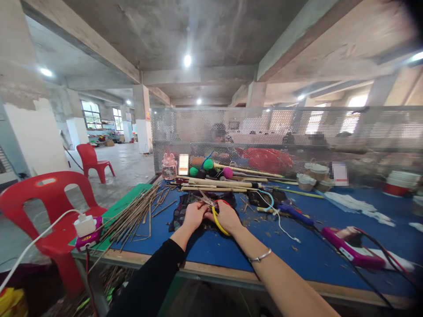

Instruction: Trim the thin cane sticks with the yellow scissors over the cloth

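Note:
My right hand (pixel 226 216) is wrapped round scissors (pixel 219 222) with red and yellow handles, over the middle of the blue table. The scissor blades point up and left, above my left hand (pixel 195 215). My left hand is closed, its fingertips pinched together close to the right hand's fingers; whatever it holds is too small to make out. Beneath both hands lies a dark crumpled cloth (pixel 178 212) with plant scraps around it.
Thin dry stems (pixel 137 215) are heaped at the left. Pale sticks (pixel 224 185) and coloured balls lie behind the hands, before a mesh screen (pixel 194 127). A blue-handled tool (pixel 295 213), purple power strip (pixel 353 251) and cords lie right. Red chairs (pixel 49 207) stand left.

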`<state>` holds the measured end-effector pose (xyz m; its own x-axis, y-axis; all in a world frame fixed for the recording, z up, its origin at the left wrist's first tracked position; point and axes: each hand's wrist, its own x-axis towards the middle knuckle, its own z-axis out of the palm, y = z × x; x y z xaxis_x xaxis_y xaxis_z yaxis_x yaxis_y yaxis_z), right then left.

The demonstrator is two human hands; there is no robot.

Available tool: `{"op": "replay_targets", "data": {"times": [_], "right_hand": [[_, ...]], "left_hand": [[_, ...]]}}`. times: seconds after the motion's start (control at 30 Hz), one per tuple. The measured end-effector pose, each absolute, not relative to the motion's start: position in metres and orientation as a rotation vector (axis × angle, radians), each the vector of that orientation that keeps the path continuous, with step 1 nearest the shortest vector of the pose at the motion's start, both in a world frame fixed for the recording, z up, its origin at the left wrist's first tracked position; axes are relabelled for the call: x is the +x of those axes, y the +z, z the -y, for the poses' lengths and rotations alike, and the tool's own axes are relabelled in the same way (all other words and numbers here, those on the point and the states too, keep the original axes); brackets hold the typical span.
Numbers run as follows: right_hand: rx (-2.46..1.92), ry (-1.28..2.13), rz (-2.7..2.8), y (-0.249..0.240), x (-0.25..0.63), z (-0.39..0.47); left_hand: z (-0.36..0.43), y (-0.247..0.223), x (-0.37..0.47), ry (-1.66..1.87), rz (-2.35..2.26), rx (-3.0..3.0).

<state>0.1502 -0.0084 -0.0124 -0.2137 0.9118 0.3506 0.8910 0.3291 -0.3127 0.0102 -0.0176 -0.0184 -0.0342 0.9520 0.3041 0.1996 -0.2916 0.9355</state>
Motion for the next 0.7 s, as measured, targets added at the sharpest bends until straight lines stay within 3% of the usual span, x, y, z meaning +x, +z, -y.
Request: {"op": "replay_targets", "data": {"times": [0.7], "right_hand": [[-1.749, 0.139, 2.165, -0.012, 0.151, 0.006]], "left_hand": [[0.005, -0.03, 0.005, 1.441, -1.388, 1.302]]}}
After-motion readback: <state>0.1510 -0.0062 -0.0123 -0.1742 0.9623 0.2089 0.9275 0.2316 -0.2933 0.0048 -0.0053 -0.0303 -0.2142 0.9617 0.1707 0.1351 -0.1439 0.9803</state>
